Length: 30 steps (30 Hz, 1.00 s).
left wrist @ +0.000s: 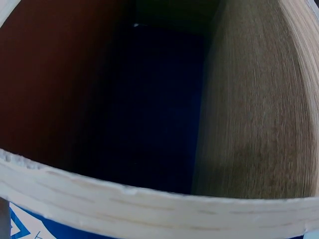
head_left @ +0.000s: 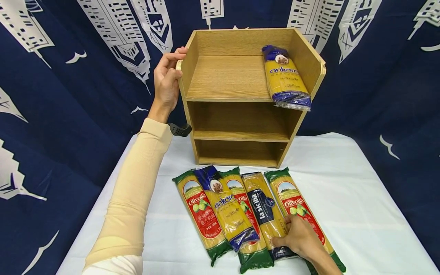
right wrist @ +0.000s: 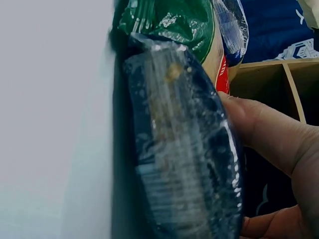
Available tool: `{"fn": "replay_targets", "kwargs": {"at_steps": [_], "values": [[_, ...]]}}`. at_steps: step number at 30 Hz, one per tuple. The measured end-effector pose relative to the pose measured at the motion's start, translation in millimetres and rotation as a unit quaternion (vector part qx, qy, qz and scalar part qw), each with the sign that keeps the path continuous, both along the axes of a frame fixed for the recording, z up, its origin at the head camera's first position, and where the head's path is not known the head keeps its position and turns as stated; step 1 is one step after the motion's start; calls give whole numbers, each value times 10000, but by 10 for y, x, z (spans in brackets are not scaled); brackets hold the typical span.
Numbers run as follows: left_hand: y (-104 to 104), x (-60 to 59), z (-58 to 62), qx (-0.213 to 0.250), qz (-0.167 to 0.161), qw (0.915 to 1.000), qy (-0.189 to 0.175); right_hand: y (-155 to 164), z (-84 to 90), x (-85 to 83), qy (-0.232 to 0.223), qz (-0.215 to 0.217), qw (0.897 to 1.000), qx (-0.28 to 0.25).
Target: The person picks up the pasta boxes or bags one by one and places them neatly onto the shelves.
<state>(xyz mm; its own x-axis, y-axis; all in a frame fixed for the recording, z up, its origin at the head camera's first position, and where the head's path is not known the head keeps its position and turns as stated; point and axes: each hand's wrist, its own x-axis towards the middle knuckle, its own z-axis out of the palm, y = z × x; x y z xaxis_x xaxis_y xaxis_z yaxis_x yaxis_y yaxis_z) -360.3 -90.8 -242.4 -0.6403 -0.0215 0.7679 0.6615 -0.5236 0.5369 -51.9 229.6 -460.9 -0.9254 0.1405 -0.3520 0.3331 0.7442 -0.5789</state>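
My left hand (head_left: 167, 78) grips the upper left edge of a small wooden shelf (head_left: 230, 78), with the thumb on the front. In the left wrist view only the shelf's boards (left wrist: 259, 114) show, not the hand. On the white cloth, my right hand (head_left: 304, 238) pinches the lower part of a "la sicilia" spaghetti pack (head_left: 262, 204) between thumb and fingers. That pack's dark blue wrapper (right wrist: 184, 134) fills the middle of the right wrist view, with the thumb (right wrist: 259, 122) along its side. A green-ended Olivoilà spaghetti pack (head_left: 285, 191) lies just right of it.
An "ankara" pasta pack (head_left: 287, 78) leans on the shelf's top level at the right. Left of the held pack, another ankara pack (head_left: 227, 208) overlaps two Olivoilà packs, one farther left (head_left: 199, 208) and one beneath (head_left: 254, 250). A patterned blue curtain (head_left: 378, 95) hangs behind the table.
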Motion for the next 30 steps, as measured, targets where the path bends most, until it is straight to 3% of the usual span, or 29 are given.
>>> {"fn": "replay_targets", "kwargs": {"at_steps": [12,22,30], "values": [[30,-6,35,4,-34,10000,48,-80,-20,53,-189,-134,9997,-126],[10,15,38,1,-30,10000,-14,-127,7,78,66,-42,10000,30],[-1,18,13,-15,10,10000,-40,-81,-39,84,-61,-191,9995,-263]]}}
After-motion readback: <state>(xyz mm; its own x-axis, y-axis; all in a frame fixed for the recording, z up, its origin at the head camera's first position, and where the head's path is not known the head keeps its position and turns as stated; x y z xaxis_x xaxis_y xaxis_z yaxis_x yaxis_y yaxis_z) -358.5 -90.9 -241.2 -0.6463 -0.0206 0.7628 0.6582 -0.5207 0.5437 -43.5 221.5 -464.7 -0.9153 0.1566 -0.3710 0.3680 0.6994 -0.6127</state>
